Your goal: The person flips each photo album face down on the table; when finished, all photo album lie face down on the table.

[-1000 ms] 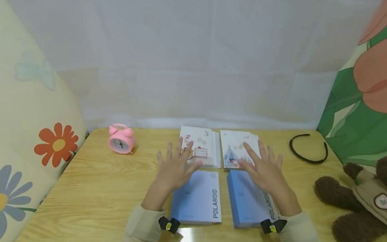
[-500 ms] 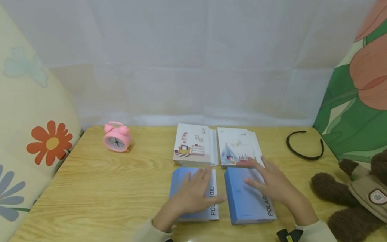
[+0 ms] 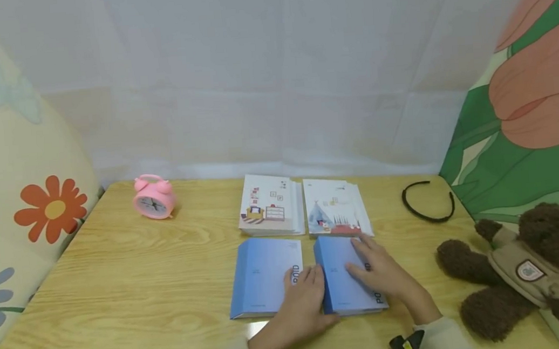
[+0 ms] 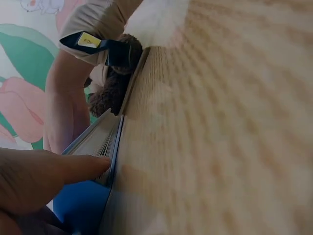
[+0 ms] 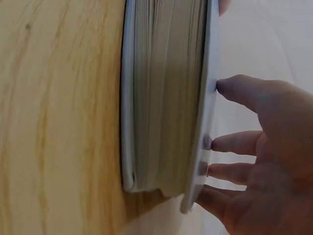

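Note:
Two thick blue albums with "POLAROID" printed on their covers lie side by side: the left blue album (image 3: 264,275) and the right blue album (image 3: 337,273). My left hand (image 3: 299,311) is between them, fingers against the right album's spine side. In the left wrist view, its thumb (image 4: 80,169) touches the page edges at the album's near end. My right hand (image 3: 386,275) rests on the right album's cover with spread fingers. The right wrist view shows its fingertips on the cover, above the thick pages (image 5: 168,93).
Behind the albums lie two stacks of illustrated white booklets, a left stack (image 3: 267,205) and a right stack (image 3: 333,208). A pink alarm clock (image 3: 154,198) stands at the back left. To the right are a black headband (image 3: 428,215) and a brown teddy bear (image 3: 515,266).
Both hands have come down from above the booklets and albums to the right album. The left hand crossed over the left album to the right. The whole head view has shifted slightly.

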`<state>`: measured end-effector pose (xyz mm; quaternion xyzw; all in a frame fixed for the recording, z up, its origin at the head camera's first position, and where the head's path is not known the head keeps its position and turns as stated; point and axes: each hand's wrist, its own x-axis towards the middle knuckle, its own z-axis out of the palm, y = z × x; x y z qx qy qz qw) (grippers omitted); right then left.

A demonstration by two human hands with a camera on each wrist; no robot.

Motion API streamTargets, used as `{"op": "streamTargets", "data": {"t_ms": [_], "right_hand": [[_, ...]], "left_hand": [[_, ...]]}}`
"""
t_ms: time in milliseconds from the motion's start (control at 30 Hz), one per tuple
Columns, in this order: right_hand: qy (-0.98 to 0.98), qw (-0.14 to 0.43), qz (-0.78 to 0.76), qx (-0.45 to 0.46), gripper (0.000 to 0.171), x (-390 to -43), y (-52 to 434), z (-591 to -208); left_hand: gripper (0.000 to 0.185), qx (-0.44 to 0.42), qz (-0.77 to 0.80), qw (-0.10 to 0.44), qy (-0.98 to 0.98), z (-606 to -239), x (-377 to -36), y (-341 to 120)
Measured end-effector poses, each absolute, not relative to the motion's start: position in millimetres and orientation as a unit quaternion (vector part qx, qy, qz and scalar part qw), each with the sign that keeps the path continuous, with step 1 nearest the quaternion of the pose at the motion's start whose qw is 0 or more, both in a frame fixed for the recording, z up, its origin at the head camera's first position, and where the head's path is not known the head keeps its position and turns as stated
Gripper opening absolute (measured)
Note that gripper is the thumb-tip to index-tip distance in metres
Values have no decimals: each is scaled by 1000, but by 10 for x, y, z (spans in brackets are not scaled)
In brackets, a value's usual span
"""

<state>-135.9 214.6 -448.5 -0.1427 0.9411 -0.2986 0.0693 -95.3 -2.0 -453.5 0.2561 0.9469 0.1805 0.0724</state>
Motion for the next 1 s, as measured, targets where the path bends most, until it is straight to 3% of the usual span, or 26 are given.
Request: {"op": "streamTargets", "data": {"t_ms": [233,533,900,1000], "right_hand": [[932,49,-339,-117,67,-1309,1985,-4476],[913,69,-389,-103,62,-1235,1846,-4277],[799,113,-578,-120,55,-1216,1959,-4289],[797,115,-583,-108,55,-1214,1975,-4284]], "left_hand": [[93,253,245,73,933,-4435,-900,-67],[87,286,305,111,901,-3942,-813,-159],[75,358,247,31,900,-3830,-804,-1],[86,345,287,26,893,-3905,-821,10]]}}
